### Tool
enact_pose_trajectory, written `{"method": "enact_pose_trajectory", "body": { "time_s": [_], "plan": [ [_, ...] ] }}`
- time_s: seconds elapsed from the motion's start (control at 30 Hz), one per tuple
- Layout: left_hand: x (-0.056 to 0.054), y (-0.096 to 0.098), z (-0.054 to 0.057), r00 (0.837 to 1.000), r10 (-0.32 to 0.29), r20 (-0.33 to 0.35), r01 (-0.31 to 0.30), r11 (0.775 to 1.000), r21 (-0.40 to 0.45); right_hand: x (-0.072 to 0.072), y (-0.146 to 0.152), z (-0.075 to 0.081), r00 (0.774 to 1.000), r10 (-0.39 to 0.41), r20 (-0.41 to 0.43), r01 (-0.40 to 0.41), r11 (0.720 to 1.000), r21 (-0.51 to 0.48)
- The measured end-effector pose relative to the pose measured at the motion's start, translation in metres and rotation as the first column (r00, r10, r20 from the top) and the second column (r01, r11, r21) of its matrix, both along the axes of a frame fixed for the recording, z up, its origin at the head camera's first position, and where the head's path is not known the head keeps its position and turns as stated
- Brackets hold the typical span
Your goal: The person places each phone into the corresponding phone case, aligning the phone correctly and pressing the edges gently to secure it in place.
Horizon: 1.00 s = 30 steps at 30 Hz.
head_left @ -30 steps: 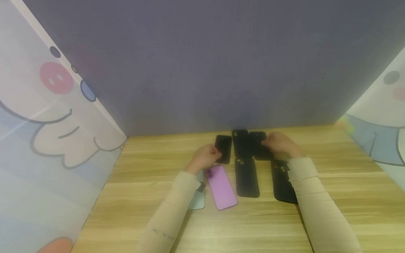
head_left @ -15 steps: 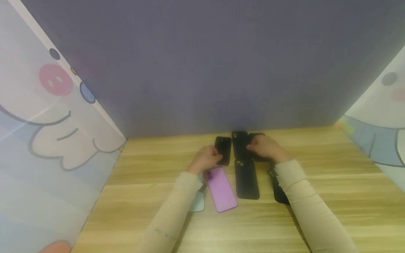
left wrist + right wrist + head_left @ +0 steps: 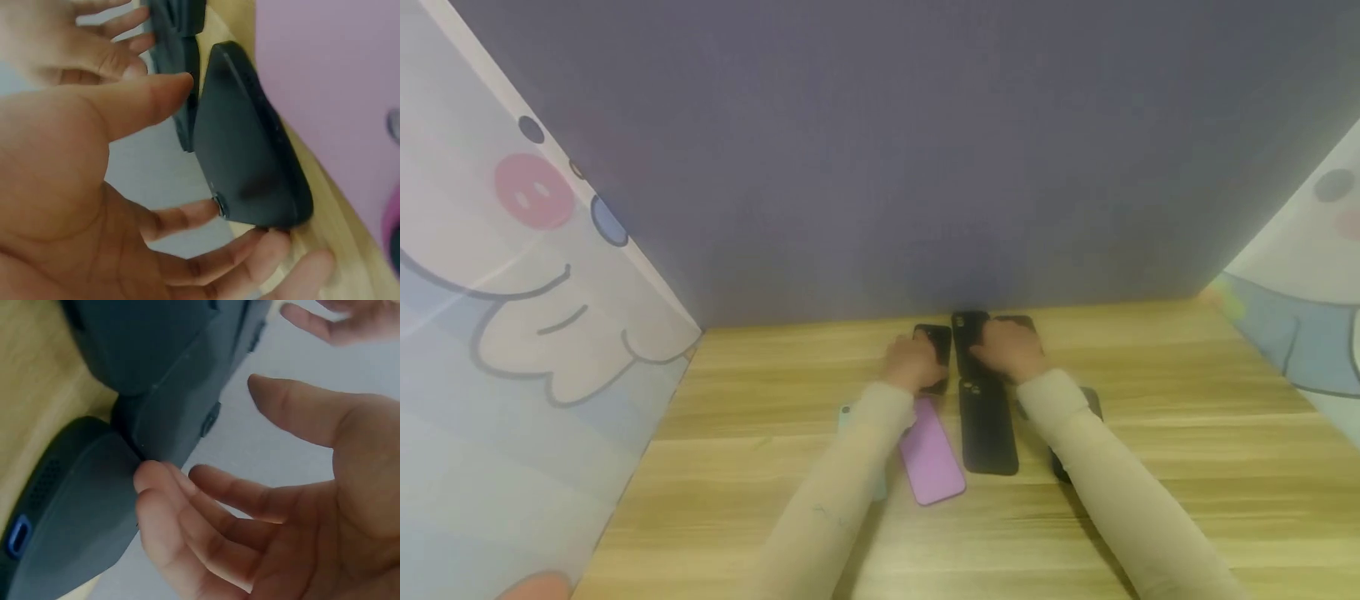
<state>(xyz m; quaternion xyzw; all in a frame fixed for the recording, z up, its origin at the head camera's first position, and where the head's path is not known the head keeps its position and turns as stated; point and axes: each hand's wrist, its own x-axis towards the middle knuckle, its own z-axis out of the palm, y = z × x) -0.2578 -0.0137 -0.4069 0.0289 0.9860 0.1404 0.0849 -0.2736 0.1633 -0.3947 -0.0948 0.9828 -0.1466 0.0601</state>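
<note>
Two bare hands reach over phones lying on a wood-grain table. My left hand (image 3: 913, 362) is over the leftmost black phone (image 3: 942, 337) of the back row; in the left wrist view its fingers spread apart, fingertips right at the phone's (image 3: 244, 150) end near the camera. My right hand (image 3: 1009, 348) reaches over the back row's middle black phone (image 3: 966, 340) and right black phone (image 3: 1027, 322), covering parts of both. In the right wrist view, its loosely bent fingers (image 3: 165, 512) meet the edges where two black phones adjoin, thumb held away.
A lilac phone (image 3: 934, 467) and a black phone (image 3: 989, 437) lie in front. My left sleeve partly hides a pale blue phone (image 3: 846, 411); my right sleeve partly covers another black phone (image 3: 1092, 402). A grey panel (image 3: 925, 167) rises behind the table, with cartoon-printed sheets at both sides.
My right hand has moved left from the back-right phone toward the middle one. The left hand has shifted right, further over the leftmost black phone, and its sleeve now covers more of the pale blue phone.
</note>
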Motion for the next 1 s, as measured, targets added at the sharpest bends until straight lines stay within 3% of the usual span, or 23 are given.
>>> {"method": "enact_pose_trajectory", "body": {
  "time_s": [0.27, 0.47, 1.0],
  "plan": [
    [-0.008, 0.018, -0.007, 0.996, 0.069, -0.064, -0.076, 0.992, -0.100, -0.010, -0.015, -0.009, 0.997, -0.077, -0.016, 0.078, 0.995, 0.059],
    [-0.010, 0.023, -0.004, 0.990, 0.136, -0.043, -0.137, 0.990, -0.039, -0.012, -0.019, -0.011, 0.996, -0.077, -0.050, 0.080, 0.995, 0.065],
    [-0.014, 0.013, -0.004, 0.987, 0.160, -0.005, -0.159, 0.985, 0.061, -0.018, -0.016, -0.016, 0.995, -0.102, 0.012, 0.102, 0.994, 0.033]
  ]
}}
